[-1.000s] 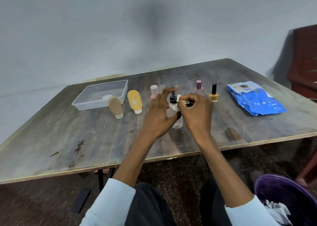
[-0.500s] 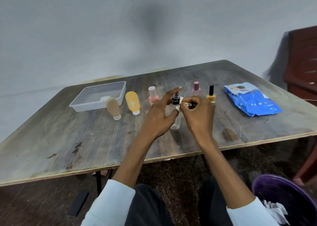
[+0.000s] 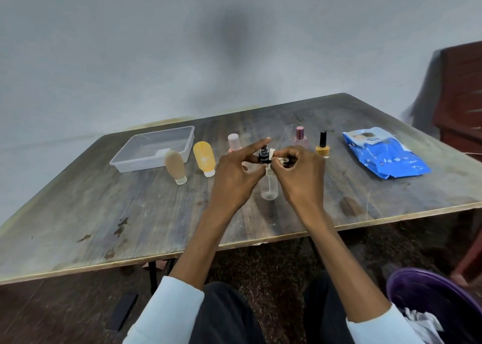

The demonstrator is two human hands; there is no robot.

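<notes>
Bench [image 3: 130, 213]: worn wooden top, carrying everything below except the tub. Purple tub [image 3: 427, 291]: on the floor by my right knee, crumpled white paper inside. Clear plastic tray [image 3: 146, 164]: far left of the row. Blue packet [image 3: 386, 155]: lying flat, far right. My left hand [image 3: 234, 176]: clamped round the neck of the spray bottle, forefinger held out straight over its top. My right hand [image 3: 300, 171]: fingers curled together, pinching the white wipe against the bottle's head. Spray bottle [image 3: 269, 187]: clear body, black pump head, upright between my two hands at the middle of the bench, near the front edge; whether its base touches the wood I cannot tell. Tan squeeze tube [image 3: 175, 166] and yellow squeeze tube [image 3: 204, 157]: cap down, just beside the tray. Pink bottle [image 3: 233, 141]: behind my left hand. Rose-capped bottle [image 3: 300, 136] and yellow polish bottle [image 3: 323, 145]: side by side behind my right hand. White wipe [image 3: 272, 153]: small crumpled scrap, touching the pump head
</notes>
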